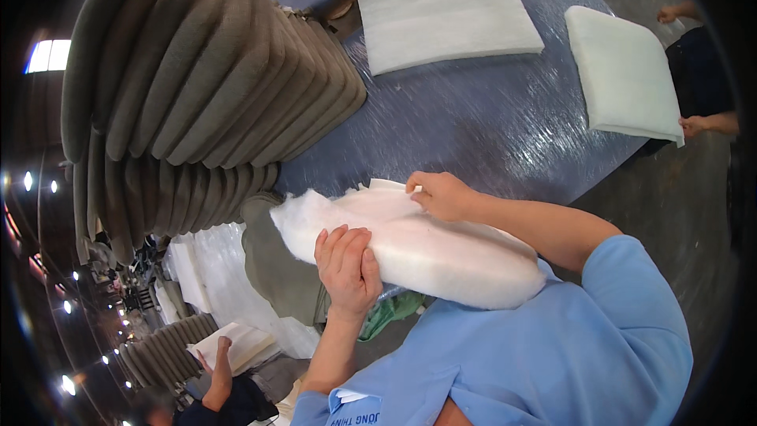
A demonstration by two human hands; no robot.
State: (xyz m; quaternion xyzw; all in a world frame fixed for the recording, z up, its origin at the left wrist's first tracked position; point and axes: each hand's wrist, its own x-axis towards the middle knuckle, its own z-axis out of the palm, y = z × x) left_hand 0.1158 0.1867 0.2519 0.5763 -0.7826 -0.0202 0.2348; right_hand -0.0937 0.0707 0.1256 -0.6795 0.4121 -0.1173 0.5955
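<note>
A white cushion (441, 260) wrapped in fluffy batting lies across my front, pressed against my blue shirt. My left hand (347, 272) grips its near side, fingers bent over the padding. On the far side, my right hand (441, 195) is closed in a pinch at the batting's edge (385, 184). Loose, ragged batting (303, 217) sticks out at the cushion's left end. Just beyond my hands stands a table (473, 122) covered in shiny clear film over blue-grey.
A flat white batting sheet (445, 8) lies on the table. At right, another person's hand (695, 125) touches a white cushion (627, 71). Grey-brown cushions (229, 63) are piled high at left. Lower left, another person's hand (225, 343) is near a white pad (248, 347).
</note>
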